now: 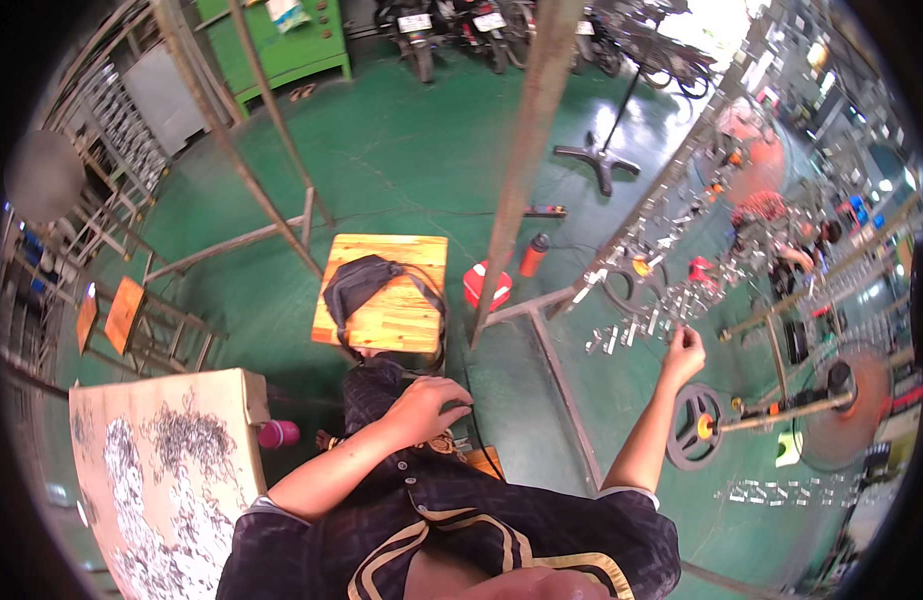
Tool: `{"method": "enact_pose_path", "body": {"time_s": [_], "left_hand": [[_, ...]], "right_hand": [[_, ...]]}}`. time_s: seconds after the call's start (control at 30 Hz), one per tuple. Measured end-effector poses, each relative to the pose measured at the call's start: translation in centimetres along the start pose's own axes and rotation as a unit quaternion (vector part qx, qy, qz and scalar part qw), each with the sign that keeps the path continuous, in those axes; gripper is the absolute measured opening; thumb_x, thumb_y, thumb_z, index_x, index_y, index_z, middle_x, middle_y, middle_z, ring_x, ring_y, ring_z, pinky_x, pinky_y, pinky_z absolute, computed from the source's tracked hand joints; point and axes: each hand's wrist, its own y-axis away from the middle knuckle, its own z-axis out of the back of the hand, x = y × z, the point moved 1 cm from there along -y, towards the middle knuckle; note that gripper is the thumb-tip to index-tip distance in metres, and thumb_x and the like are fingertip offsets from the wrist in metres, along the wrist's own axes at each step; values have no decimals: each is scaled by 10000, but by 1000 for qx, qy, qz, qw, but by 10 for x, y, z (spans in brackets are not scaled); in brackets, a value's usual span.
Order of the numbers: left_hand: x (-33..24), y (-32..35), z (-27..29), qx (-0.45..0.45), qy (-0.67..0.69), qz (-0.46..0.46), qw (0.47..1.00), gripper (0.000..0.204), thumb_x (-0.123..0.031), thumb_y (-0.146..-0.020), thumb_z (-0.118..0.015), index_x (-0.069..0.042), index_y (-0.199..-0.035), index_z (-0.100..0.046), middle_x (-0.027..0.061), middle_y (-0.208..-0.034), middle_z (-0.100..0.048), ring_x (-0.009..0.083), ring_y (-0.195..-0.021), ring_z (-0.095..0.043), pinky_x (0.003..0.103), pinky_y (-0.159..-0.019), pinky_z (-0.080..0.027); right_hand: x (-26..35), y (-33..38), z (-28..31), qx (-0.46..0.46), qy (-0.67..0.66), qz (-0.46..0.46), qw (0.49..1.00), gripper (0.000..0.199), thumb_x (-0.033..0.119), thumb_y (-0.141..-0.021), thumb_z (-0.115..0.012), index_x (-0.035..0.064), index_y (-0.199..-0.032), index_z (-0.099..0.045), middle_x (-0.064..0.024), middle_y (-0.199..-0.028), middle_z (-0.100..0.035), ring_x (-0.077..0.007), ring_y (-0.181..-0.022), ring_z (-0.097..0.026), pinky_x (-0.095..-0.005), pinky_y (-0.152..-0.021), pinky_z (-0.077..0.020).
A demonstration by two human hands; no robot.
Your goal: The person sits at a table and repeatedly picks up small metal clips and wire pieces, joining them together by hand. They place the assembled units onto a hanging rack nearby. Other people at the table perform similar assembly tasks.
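item 1: right hand (686, 352), right of centre in the frame. fingers drawn together at the tips, as if in a pinch; on my feed i cannot tell whether a piece sits between them.

item 2: hanging strands (693, 300) of small silvery pieces, right of centre, just above those fingertips and running toward the upper right. by my judgement: light, thin, stiff in each piece, slick on the face, the whole strand loose and apt to swing or snag. best hold, i would say: fingertips on the side edges of one piece, steadying its neighbour, with no hard pull.

item 3: left hand (433, 410), centre of the frame, above the lap. fingers loosely curled, thumb apart; i see nothing in its grasp.

item 4: cardboard-covered surface (171, 388), lower left. carries a silvery heap (186, 525) and a dark, wiry heap (196, 435). i judge the wiry lot springy and easily tangled; lift one from the outer fringe.

item 5: wooden stool (416, 335), upper middle, bearing a dark bag (366, 280).

item 6: orange bottle (533, 257), right of the stool, on green floor (411, 150).
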Motion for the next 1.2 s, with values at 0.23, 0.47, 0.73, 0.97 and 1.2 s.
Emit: {"method": "enact_pose_path", "body": {"time_s": [0.23,0.47,0.73,0.97,1.2], "left_hand": [[40,80,25,-140,34,87,986,144,-72,-807,-707,3,-930,-692,137,-905,-691,299,-859,-681,389,-794,-532],[51,160,32,-230,45,189,954,143,-99,-821,-697,-14,-936,-688,130,-897,-689,293,-840,-681,376,-754,-540],[41,273,58,-435,-166,308,829,87,-65,-785,-696,-29,-864,-692,130,-840,-664,324,-814,-645,403,-754,-531],[22,374,38,-547,-244,503,623,97,-80,-775,-697,-32,-855,-671,136,-797,-610,343,-754,-619,421,-675,-514],[25,393,22,-622,-253,502,544,164,-102,-791,-723,-25,-914,-648,145,-863,-588,346,-826,-592,417,-709,-485]], "right_hand": [[-12,-33,-22,-44,123,91,987,261,261,-867,-669,38,-981,-741,-149,-883,-729,-297,-765,-702,-397,-702,-538],[-17,-27,-10,-305,-32,121,944,301,266,-897,-615,-1,-1015,-689,-147,-910,-710,-252,-765,-674,-374,-715,-549],[145,27,45,-439,-208,310,817,409,349,-987,-470,-44,-983,-584,-153,-887,-612,-246,-758,-552,-375,-708,-444],[379,208,0,-239,-433,512,702,545,362,-1053,-237,-50,-859,-537,-144,-748,-550,-240,-587,-483,-355,-555,-393],[407,424,-64,573,-346,529,521,73,64,-843,-660,17,-898,-672,-92,-787,-625,-205,-696,-579,-333,-633,-466]]}}
